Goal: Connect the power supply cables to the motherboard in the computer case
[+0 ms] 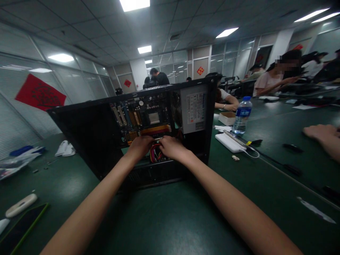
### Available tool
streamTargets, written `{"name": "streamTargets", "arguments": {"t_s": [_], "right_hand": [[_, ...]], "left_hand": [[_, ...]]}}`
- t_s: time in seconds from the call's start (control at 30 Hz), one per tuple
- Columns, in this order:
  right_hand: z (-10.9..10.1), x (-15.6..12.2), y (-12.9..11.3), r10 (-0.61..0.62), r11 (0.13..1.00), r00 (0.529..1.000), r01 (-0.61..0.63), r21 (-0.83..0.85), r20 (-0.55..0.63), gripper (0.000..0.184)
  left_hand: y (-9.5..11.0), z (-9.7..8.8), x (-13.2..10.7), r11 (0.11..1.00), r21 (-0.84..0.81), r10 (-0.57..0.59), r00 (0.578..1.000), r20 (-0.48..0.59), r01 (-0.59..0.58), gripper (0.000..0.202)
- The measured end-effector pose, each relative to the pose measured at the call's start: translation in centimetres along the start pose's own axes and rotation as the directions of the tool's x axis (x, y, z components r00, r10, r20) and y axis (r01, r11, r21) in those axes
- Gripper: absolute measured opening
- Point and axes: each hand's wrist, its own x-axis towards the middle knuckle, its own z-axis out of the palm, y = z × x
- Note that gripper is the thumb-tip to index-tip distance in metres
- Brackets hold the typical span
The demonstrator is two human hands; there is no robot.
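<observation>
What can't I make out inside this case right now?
Head view only.
Fingertips of the left hand and right hand: hidden by their own knuckles, so the grip on the red and yellow cable bundle is unclear.
The white label on the grey metal power supply: print too small.

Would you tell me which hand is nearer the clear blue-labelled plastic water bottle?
Right. The right hand sits left of the bottle; the left hand is farther left.
</observation>
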Motion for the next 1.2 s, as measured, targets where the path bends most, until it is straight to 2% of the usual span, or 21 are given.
{"name": "streamTargets", "arguments": {"t_s": [0.27,0.5,0.67,0.9,1.03,1.2], "right_hand": [[0.1,0.0,0.1,-0.003,1.0,1.0,0.003,-0.006,-0.001,0.03],[0.6,0.2,0.4,-0.042,0.999,0.999,0.042,0.017,-0.024,0.027],[0.8,0.4,0.4,-0.114,0.991,0.992,0.117,0.068,-0.046,0.026],[0.7,0.5,0.3,-0.143,0.987,0.988,0.146,0.066,-0.056,0.023],[0.5,0.5,0.4,-0.141,0.99,0.988,0.142,0.012,-0.065,0.022],[0.2,1.2,0.5,-0.164,0.978,0.98,0.147,-0.146,-0.109,0.024]], "left_hand": [[-0.6,0.6,0.1,1.0,0.018,0.013,1.0,-0.02,-0.012,0.024],[0.1,0.3,0.4,0.991,0.121,-0.055,0.998,0.029,0.051,0.025],[0.5,-0.1,0.4,0.985,0.17,-0.058,0.995,0.086,0.042,0.03],[0.7,-1.0,0.9,0.972,0.233,-0.059,0.987,0.147,0.024,0.03],[0.7,-1.1,1.0,0.973,0.23,-0.063,0.988,0.144,0.028,0.031],[0.9,-0.8,0.8,0.967,0.243,-0.11,0.987,0.115,0.08,0.032]]}}
